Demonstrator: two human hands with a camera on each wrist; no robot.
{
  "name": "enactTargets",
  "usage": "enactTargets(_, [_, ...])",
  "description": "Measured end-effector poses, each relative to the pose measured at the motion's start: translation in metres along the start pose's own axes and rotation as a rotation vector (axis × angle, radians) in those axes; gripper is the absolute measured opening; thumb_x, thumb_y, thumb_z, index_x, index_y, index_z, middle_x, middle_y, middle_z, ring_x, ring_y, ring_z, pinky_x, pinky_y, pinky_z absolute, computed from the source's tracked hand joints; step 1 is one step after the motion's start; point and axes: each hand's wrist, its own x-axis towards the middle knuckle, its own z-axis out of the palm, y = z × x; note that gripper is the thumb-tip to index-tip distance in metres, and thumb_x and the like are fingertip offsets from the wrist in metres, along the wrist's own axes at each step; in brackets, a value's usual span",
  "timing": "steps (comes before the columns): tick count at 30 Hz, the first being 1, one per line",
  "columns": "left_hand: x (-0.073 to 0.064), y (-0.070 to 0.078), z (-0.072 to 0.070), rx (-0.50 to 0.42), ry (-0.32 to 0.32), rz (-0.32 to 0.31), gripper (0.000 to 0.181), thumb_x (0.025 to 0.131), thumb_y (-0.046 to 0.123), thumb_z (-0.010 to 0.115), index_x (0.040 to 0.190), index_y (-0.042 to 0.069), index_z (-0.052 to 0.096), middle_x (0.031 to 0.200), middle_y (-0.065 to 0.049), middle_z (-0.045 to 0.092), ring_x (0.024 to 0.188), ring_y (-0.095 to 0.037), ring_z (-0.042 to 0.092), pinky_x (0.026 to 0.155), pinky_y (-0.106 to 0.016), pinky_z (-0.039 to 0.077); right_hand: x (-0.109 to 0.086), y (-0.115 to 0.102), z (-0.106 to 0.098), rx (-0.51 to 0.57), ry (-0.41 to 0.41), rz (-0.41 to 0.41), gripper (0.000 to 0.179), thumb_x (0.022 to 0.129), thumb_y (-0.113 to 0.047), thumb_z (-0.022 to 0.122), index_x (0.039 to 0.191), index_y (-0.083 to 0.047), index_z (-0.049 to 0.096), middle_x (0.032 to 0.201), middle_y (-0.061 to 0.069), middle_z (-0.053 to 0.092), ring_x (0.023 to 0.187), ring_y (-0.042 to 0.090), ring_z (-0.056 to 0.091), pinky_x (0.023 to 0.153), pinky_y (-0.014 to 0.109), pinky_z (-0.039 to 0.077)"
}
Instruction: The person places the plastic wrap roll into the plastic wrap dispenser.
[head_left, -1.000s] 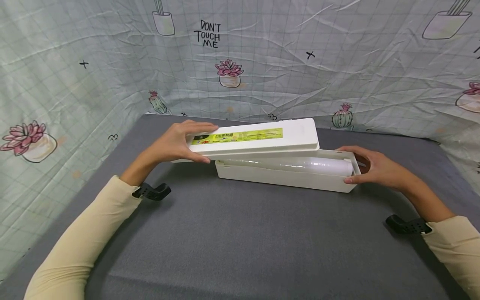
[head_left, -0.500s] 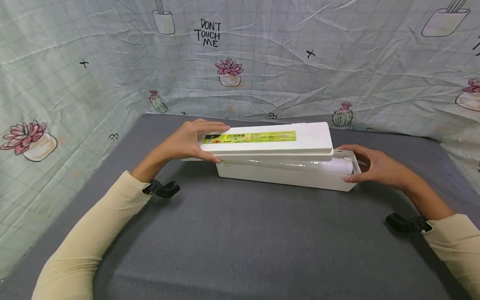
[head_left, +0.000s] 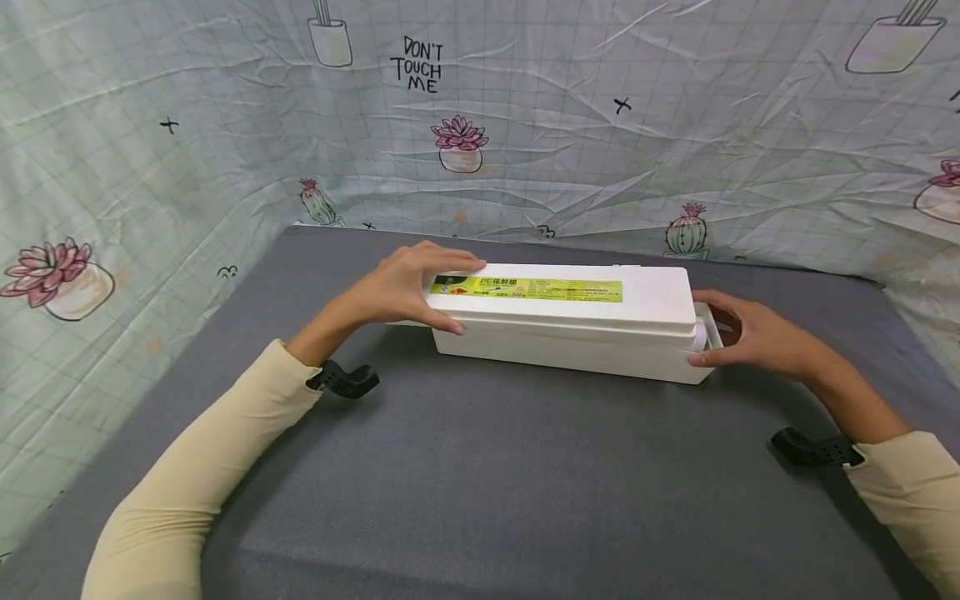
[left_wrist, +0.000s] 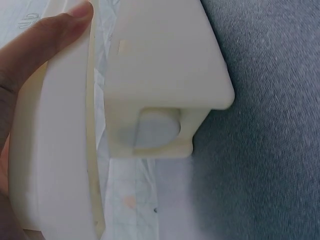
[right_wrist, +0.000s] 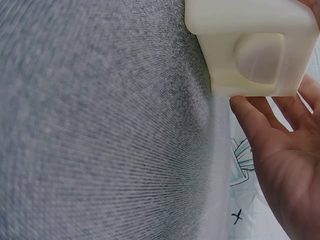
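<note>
A long white cling film box (head_left: 555,348) lies across the grey table. Its white lid (head_left: 656,292), with a yellow-green label (head_left: 570,289), sits over most of it, shifted toward the left. My left hand (head_left: 405,287) grips the lid's left end, thumb on the near side and fingers over the far side. In the left wrist view the lid (left_wrist: 65,145) stands slightly apart from the box end (left_wrist: 165,95). At the right end, the tip of the film roll (head_left: 701,335) shows. My right hand (head_left: 757,337) holds the box's right end between thumb and fingers.
The grey cloth-covered table (head_left: 495,475) stretches in front of the box. A patterned curtain (head_left: 540,167) hangs behind it and along the left side. Black straps with cameras (head_left: 348,380) sit on both wrists.
My left hand has carried the lid to the right and down over the box, covering most of the film roll. The right hand and the box have stayed in place.
</note>
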Motion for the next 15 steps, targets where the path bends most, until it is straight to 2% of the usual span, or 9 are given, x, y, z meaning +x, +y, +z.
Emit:
enactTargets(8, [0.007, 0.006, 0.005, 0.02, -0.016, -0.002, 0.081, 0.07, 0.04, 0.094, 0.141, 0.017, 0.063, 0.143, -0.001, 0.06, 0.124, -0.025, 0.053, 0.095, -0.047, 0.045, 0.0, -0.001, 0.0, -0.006, 0.0, -0.005, 0.087, 0.085, -0.012, 0.084, 0.155, -0.005, 0.033, 0.147, 0.009, 0.044, 0.121, -0.008, 0.044, 0.085, 0.017, 0.049])
enactTargets(15, [0.014, 0.011, 0.008, 0.047, -0.03, -0.016, 0.082, 0.07, 0.042, 0.093, 0.142, 0.017, 0.062, 0.145, -0.001, 0.059, 0.126, -0.025, 0.053, 0.095, -0.047, 0.045, 0.0, 0.0, 0.0, 0.009, -0.002, -0.015, 0.092, 0.084, -0.009, 0.084, 0.158, -0.006, 0.029, 0.145, 0.003, 0.045, 0.12, -0.007, 0.047, 0.085, 0.018, 0.051])
